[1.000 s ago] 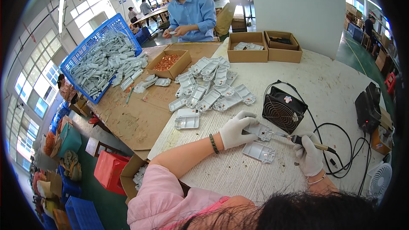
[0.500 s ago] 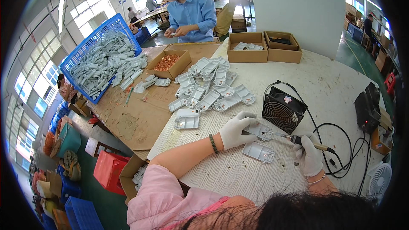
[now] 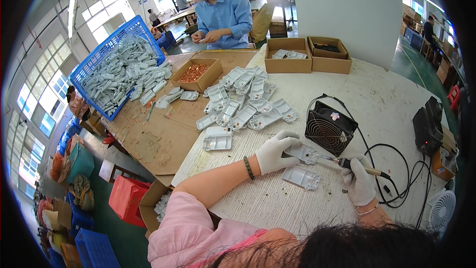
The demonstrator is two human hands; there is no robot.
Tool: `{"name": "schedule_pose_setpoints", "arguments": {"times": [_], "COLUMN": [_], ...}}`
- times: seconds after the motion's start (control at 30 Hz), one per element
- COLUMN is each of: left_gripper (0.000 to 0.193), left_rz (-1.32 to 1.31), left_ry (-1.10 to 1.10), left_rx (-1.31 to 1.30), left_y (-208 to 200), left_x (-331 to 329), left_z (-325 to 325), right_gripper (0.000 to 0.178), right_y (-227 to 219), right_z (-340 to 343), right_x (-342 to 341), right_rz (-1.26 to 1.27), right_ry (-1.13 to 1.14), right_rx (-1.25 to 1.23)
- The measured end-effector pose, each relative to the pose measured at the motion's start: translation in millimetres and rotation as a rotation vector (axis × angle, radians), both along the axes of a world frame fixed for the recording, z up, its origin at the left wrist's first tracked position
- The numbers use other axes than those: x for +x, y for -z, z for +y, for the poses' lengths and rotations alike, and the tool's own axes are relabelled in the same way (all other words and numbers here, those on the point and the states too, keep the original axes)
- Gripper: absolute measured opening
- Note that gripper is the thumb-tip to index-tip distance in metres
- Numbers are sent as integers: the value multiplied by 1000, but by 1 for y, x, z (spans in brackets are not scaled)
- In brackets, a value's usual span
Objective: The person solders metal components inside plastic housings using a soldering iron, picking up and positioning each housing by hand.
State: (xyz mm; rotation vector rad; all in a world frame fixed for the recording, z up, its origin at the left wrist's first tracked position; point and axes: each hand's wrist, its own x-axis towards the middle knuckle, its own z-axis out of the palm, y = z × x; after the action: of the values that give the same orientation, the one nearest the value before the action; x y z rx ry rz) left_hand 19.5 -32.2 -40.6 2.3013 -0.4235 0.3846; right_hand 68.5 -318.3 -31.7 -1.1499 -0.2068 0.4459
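My left hand (image 3: 278,152), in a white glove, grips a light grey plastic housing (image 3: 303,154) from its left side, just above the white tabletop. In my gloved right hand (image 3: 359,181) is a soldering iron (image 3: 371,169), held like a pen. Its tip reaches the right end of the held housing, where small metal parts sit. Just below my left hand lies a second grey housing (image 3: 301,177), open side up. Behind the iron stands a black fan (image 3: 330,126) with a round grille. A heap of similar housings (image 3: 245,99) lies farther off to the left.
At the back left a blue crate (image 3: 111,64) leans, spilling grey parts. A cardboard box of copper-coloured bits (image 3: 197,73) stands beside the heap. Two more cardboard boxes (image 3: 287,64) are at the back. Black cable (image 3: 409,168) loops on the right. Across the table stands a person in a blue shirt (image 3: 223,15).
My hands, the held housing and the iron stay almost in place. Only people in the background have shifted slightly.
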Motion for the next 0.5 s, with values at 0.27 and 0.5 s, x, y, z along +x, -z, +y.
{"name": "schedule_pose_setpoints", "arguments": {"times": [0.27, 0.5], "left_gripper": [25, 21], "left_rz": [-15, 106], "left_ry": [50, 45], "left_rx": [9, -9], "left_y": [-6, -14], "left_x": [-1, 1], "left_z": [4, -2], "right_gripper": [14, 14], "right_y": [-10, -22], "right_z": [9, 9], "right_x": [-3, -6], "right_rz": [-2, 13], "right_ry": [15, 52], "right_rx": [-100, -286]}}
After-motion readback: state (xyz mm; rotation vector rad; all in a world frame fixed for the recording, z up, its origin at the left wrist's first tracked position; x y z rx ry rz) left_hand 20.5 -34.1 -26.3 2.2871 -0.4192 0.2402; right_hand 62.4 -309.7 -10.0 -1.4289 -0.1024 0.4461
